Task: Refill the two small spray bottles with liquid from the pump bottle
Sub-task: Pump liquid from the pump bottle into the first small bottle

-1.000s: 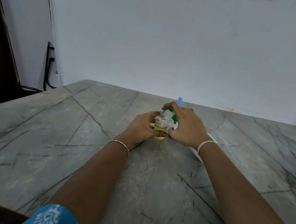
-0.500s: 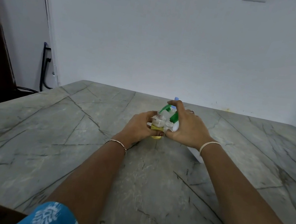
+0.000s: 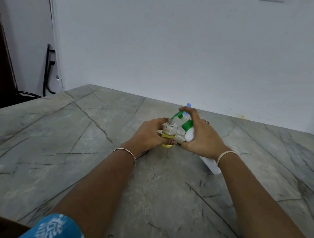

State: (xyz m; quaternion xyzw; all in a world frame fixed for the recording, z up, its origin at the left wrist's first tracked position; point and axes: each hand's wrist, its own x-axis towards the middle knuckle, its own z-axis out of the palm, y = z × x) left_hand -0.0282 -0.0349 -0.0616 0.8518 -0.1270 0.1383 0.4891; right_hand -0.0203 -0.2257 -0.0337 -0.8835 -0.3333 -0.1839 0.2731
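Observation:
A small clear spray bottle (image 3: pixel 168 133), uncapped and about half full of yellow liquid, stands upright on the grey stone table (image 3: pixel 68 147), gripped by my left hand (image 3: pixel 149 135). My right hand (image 3: pixel 202 137) holds the white pump bottle (image 3: pixel 211 164), tilted with its base toward me. Its green pump head (image 3: pixel 178 114) has the nozzle right over the small bottle's open neck, with my index finger on top of the pump. Behind my right hand stands a blue-capped bottle (image 3: pixel 188 105), mostly hidden.
A white wall rises close behind the table's far edge. At the far left are a dark door and black cables (image 3: pixel 47 72) on the floor. The table's near edge lies at the bottom left, by my blue patterned sleeves.
The pump head has risen as my right index finger lifted. Both hands keep their grip and place; the camera shifted slightly.

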